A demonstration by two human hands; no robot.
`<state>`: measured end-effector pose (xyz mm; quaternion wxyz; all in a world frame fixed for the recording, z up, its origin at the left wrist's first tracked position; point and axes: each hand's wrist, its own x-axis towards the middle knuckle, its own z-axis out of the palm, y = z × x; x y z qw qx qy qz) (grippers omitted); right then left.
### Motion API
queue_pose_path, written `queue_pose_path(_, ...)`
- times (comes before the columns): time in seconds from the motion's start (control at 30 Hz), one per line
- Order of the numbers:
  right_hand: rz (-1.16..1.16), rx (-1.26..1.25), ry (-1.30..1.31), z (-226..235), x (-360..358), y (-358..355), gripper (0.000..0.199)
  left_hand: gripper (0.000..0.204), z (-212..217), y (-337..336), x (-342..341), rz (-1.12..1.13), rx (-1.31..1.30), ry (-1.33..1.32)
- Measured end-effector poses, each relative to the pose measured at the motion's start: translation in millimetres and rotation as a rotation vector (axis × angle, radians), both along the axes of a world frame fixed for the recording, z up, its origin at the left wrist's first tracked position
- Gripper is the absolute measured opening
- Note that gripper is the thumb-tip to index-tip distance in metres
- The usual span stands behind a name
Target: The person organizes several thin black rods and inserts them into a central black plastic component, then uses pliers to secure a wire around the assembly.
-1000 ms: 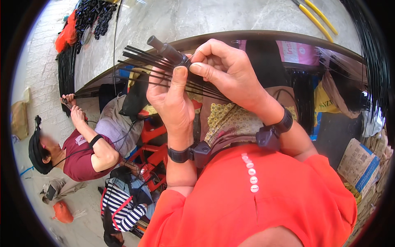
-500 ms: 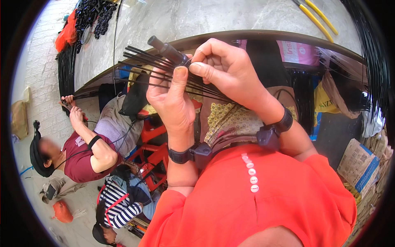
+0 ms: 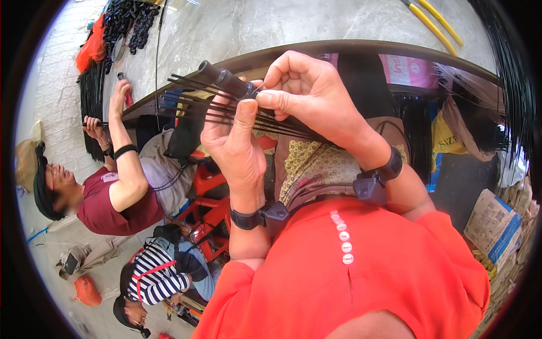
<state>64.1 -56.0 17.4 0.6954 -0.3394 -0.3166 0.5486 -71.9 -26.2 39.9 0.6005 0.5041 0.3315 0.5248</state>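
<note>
Thin black rods [image 3: 197, 107], a fanned bundle, held up in front of the chest, above the edge of the grey stone-topped table [image 3: 293, 22]. Gathered at one end into a short dark cylindrical ferrule [image 3: 226, 82], projecting up and to the left of the grip. Left hand [image 3: 234, 150] closed around the bundle from below, thumb upright against the rods just under the ferrule. Right hand [image 3: 307, 93] curled over from the right, thumb and forefinger pinched narrowly at the ferrule's lower end, touching the left thumb tip. Free rod ends spread leftward beyond the grip; opposite ends passed behind the right wrist and could not be followed. Black wristbands [image 3: 245, 219] with small dark units noted on both wrists; orange shirt [image 3: 361, 282] below.

Left of the grip, lower: a seated person in a maroon shirt [image 3: 101, 203], one hand [image 3: 119, 93] raised to the table edge. Below that, a person in a striped top [image 3: 152, 277]. Red plastic stool [image 3: 206, 209] between them and the grip. Yellow-handled tool [image 3: 435, 22] on the table, well apart, upper right. Heap of black parts [image 3: 127, 25] at the table's far left.
</note>
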Motion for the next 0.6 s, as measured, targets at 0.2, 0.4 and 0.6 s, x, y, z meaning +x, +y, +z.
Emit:
queue_pose_path(0.2,0.060,0.000,0.012,-0.6,-0.4,-0.4,0.019,0.030,-3.9,-3.5,-0.1,0.070,0.070,0.011)
queue_pose_path(0.4,0.065,-0.027,0.034,-1.4,-1.3,-3.0,0.020,0.029,-7.1,-3.5,-4.7,-0.024,0.100,0.000)
queue_pose_path(0.6,0.108,-0.091,0.064,-0.6,6.0,-3.0,0.022,0.028,-9.1,-1.5,-5.3,-0.121,0.103,0.014)
